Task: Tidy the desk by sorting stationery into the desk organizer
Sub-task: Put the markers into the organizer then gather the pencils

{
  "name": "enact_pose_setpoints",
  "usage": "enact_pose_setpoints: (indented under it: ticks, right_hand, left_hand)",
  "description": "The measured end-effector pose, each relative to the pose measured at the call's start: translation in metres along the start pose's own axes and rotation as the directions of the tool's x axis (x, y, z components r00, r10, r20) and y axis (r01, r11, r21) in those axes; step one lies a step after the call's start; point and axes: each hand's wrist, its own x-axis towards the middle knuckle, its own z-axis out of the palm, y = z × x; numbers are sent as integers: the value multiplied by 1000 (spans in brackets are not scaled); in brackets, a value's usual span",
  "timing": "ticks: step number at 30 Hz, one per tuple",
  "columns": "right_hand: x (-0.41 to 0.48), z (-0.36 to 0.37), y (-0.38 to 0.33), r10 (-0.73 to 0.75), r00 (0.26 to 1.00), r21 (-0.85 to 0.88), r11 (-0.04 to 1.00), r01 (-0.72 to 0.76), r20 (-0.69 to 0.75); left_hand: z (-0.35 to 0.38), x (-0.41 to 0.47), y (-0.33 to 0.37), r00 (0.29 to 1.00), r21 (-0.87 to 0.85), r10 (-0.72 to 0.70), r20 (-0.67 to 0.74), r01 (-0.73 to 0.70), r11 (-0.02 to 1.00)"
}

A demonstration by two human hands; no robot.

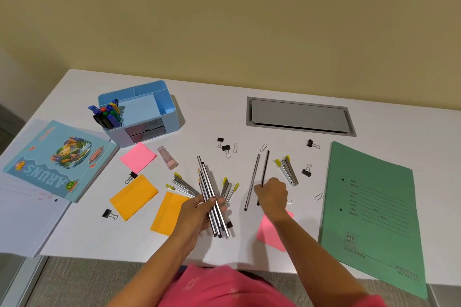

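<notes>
Left hand [199, 209] clamped around pencil bundle [212, 197]. Right hand [272, 193] pinching single pencil [265, 168]. Blue desk organizer [142, 112] at 10 o'clock.

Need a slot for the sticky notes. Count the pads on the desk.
4. One pink pad lies before the organizer; an orange pad and a second orange pad lie by the left hand; another pink pad lies partly under the right forearm. None looks hidden.

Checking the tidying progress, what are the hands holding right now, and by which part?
Left hand grips a bundle of pencils around mid-length. Right hand pinches one dark pencil near its lower end.
</notes>
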Motion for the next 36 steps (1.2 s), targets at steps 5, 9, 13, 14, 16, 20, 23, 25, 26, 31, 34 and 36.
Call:
enact_pose_setpoints:
  ticks: [5,9,13,14,16,20,23,25,26,31,34,36]
  right_hand:
    - [-5,-7,-7,-29,999,129,991,32,-26]
    - [-38,-11,-20,-182,981,289,945,156,65]
    - [-72,-1,-29,-295,922,379,906,187,250]
    - [-78,2,-31,-310,912,380,904,195,269]
    - [-85,8,-34,-342,901,350,906,239,268]
    - [-89,14,-40,-380,897,359,888,287,225]
    - [-92,17,-42,-411,882,391,869,303,232]
    - [-93,19,-44,-437,864,419,854,309,252]
    - [-93,19,-45,-435,861,435,850,296,263]
    - [-65,12,-42,-281,952,421,883,209,117]
    - [-38,5,-27,-210,976,138,966,217,-63]
    - [-24,5,-14,-187,979,-62,981,182,-80]
  left_hand:
    - [-3,3,2,1000,-14,9,15,-9,1000]
    - [-5,4,6,999,-22,24,42,-23,999]
    - [-8,6,10,998,50,40,44,-42,998]
    - [-8,8,10,998,86,42,44,-45,995]
    - [-9,10,11,998,128,40,52,-47,991]
    - [-14,12,15,996,131,56,70,-65,989]
    - [-18,13,17,993,108,91,77,-99,989]
    - [-20,14,19,991,77,110,73,-116,990]
    - [-22,14,20,991,64,113,69,-117,991]
    - [-28,12,26,992,13,104,75,-105,994]
    - [-30,8,30,989,-2,111,93,-111,994]
    - [-32,6,33,989,-3,115,92,-115,993]
